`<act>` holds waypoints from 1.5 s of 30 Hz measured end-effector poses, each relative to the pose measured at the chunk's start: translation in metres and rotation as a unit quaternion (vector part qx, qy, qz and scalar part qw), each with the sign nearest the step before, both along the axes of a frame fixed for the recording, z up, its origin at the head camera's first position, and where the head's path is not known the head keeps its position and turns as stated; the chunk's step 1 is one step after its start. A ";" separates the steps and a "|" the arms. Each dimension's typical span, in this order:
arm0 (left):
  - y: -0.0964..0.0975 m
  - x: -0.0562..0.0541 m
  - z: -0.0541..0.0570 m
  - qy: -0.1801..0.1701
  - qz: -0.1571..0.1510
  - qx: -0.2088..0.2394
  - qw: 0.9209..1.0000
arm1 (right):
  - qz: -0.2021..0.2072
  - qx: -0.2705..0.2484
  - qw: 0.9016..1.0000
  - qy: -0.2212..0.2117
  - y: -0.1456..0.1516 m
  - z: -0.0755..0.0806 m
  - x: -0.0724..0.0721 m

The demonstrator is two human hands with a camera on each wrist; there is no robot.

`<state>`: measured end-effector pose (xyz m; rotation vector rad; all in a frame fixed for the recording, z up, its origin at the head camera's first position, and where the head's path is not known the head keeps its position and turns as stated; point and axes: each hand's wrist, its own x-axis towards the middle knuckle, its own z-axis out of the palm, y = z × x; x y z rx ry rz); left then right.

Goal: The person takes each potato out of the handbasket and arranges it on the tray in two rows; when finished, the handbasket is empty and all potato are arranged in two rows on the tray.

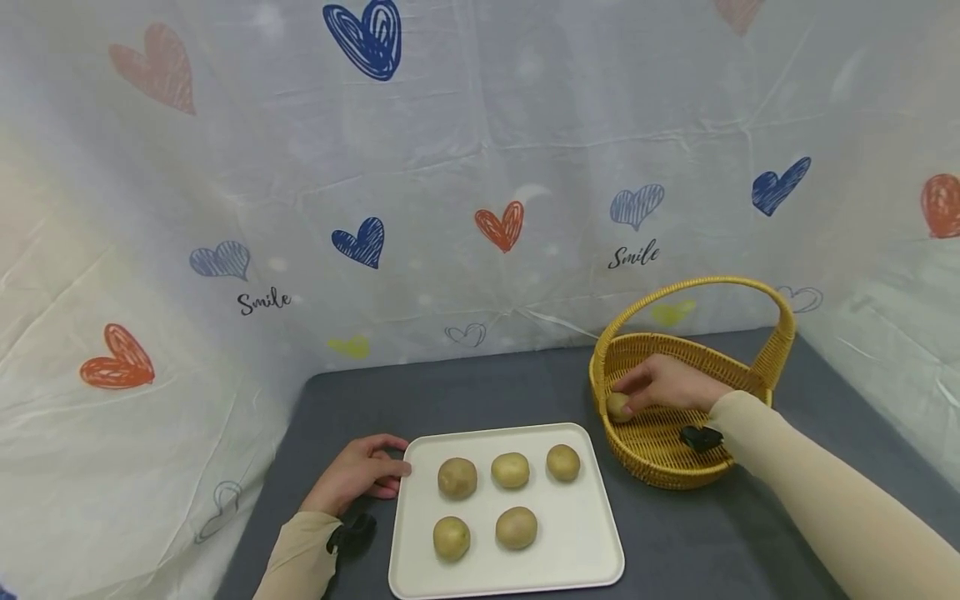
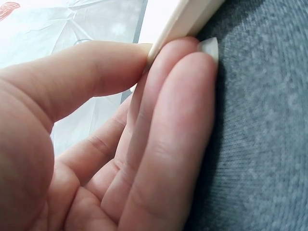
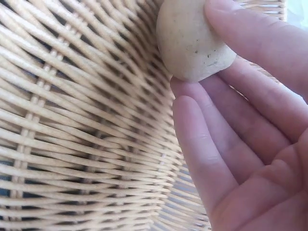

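Inside the yellow wicker basket [image 1: 660, 471], at its left end, my right hand [image 1: 667, 383] grips a potato [image 1: 617, 407] between thumb and fingers. The right wrist view shows this pale, speckled potato [image 3: 190, 41] close to the woven wall. My left hand [image 1: 358, 473] pinches the left edge of a white tray [image 1: 566, 542], thumb on top and fingertips under the rim, as the left wrist view shows. Several potatoes lie apart on the tray, among them one in the back left [image 1: 457, 478] and one in the front middle [image 1: 516, 527].
The tray and basket stand side by side on a dark grey cloth-covered table [image 1: 480, 392], the basket at the right with its tall arched handle [image 1: 705, 281]. A white curtain [image 1: 427, 150] printed with hearts hangs behind and at both sides.
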<state>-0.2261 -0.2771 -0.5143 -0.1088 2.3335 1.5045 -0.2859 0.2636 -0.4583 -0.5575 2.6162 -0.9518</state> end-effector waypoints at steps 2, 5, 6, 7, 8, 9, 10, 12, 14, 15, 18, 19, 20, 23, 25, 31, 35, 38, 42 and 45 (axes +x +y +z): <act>0.000 0.000 0.000 0.001 0.000 0.000 1.000 | -0.006 0.004 1.000 0.009 0.001 0.005 0.003; 0.000 0.000 0.001 0.001 0.001 -0.002 1.000 | -0.019 0.003 1.000 0.019 0.003 0.016 0.009; 0.000 0.000 0.001 0.001 0.002 -0.003 1.000 | -0.025 0.000 0.999 0.021 0.004 0.020 0.012; 0.000 0.000 0.001 0.001 0.002 -0.004 1.000 | -0.033 0.002 0.999 0.026 0.005 0.024 0.015; 0.000 0.000 0.000 0.001 0.004 -0.005 1.000 | -0.039 0.002 0.999 0.030 0.005 0.028 0.019; 0.000 0.000 0.000 0.001 0.004 -0.005 1.000 | -0.047 0.002 0.998 0.031 0.006 0.032 0.023; 0.000 0.000 0.000 0.001 0.004 -0.005 1.000 | -0.054 0.002 0.998 0.035 0.007 0.036 0.027; 0.000 -0.001 -0.001 0.002 0.003 -0.005 1.000 | -0.069 0.001 0.997 0.041 0.007 0.042 0.037; -0.001 -0.001 -0.001 0.002 0.002 -0.004 1.000 | -0.078 -0.002 0.996 0.051 0.007 0.047 0.048; -0.001 -0.001 -0.001 0.002 0.002 -0.005 1.000 | -0.081 -0.004 0.995 0.058 0.006 0.049 0.054; -0.001 -0.002 -0.001 0.001 0.003 -0.008 1.000 | -0.093 -0.013 0.993 0.075 0.003 0.051 0.072; 0.000 -0.002 -0.001 0.001 0.003 -0.010 1.000 | -0.094 -0.017 0.992 0.082 0.001 0.051 0.078; 0.000 -0.001 -0.001 0.001 0.004 -0.011 1.000 | -0.098 -0.022 0.991 0.086 -0.001 0.050 0.084; 0.000 -0.001 -0.001 0.002 0.005 -0.014 1.000 | -0.104 -0.060 0.989 0.087 -0.010 0.045 0.103; 0.001 0.000 -0.001 0.003 0.006 -0.016 1.000 | -0.099 -0.102 0.987 0.077 -0.018 0.040 0.114; 0.002 0.002 0.001 0.003 0.010 -0.017 1.000 | -0.072 -0.215 0.974 0.022 -0.043 0.016 0.138; 0.000 0.002 0.002 0.003 0.013 -0.016 1.000 | -0.064 -0.256 0.964 -0.017 -0.060 0.000 0.147; -0.002 0.001 0.002 0.003 0.014 -0.013 1.000 | -0.056 -0.267 0.961 -0.039 -0.071 -0.013 0.150; -0.002 0.001 0.001 0.010 0.009 -0.008 1.000 | -0.053 -0.262 0.962 -0.052 -0.083 -0.029 0.153; -0.002 0.001 -0.001 0.016 0.003 -0.004 1.000 | -0.053 -0.262 0.962 -0.058 -0.088 -0.038 0.155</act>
